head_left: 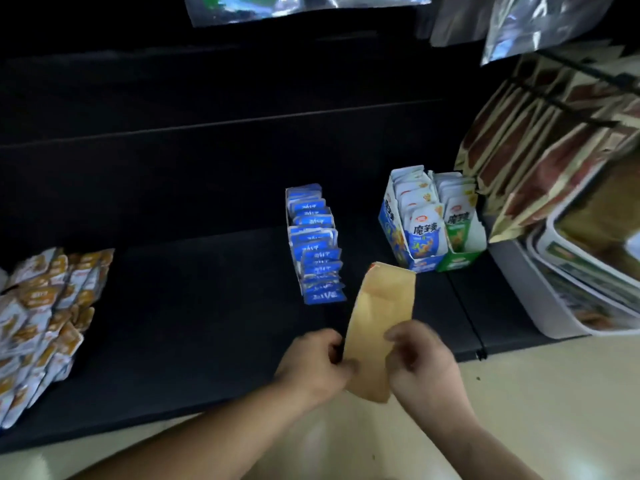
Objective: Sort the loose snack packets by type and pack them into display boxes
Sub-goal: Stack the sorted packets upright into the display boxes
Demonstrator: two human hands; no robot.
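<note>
We are looking down on a low black shelf (173, 299) that runs the width of the view, with a second dark tier stepping up behind it and a pale, glossy floor (536, 410) in front. The light is dim and the back of the shelving is lost in shadow. Both grips are closed on a flat tan cardboard piece (382, 317) held over the front edge of the shelf. Our left hand (317, 363) pinches its left edge and our right hand (420, 363) curls round its right edge, and the piece tilts away from us with a trace of orange at its far corner. Just beyond it a row of blue packets (315, 244) stands on edge in a line running away from us. To the right of that row, a blue display box (389, 223) and a green display box (459, 252) stand side by side, touching, and both are filled with upright white-topped packets. At the far left of the shelf lies a loose heap of orange-and-white packets (41, 323). On the right, brown pouches (540, 157) hang in rows from black pegs above stacked white trays (554, 306). Silvery bags (519, 26) hang across the top of the view, too blurred for us to read.
</note>
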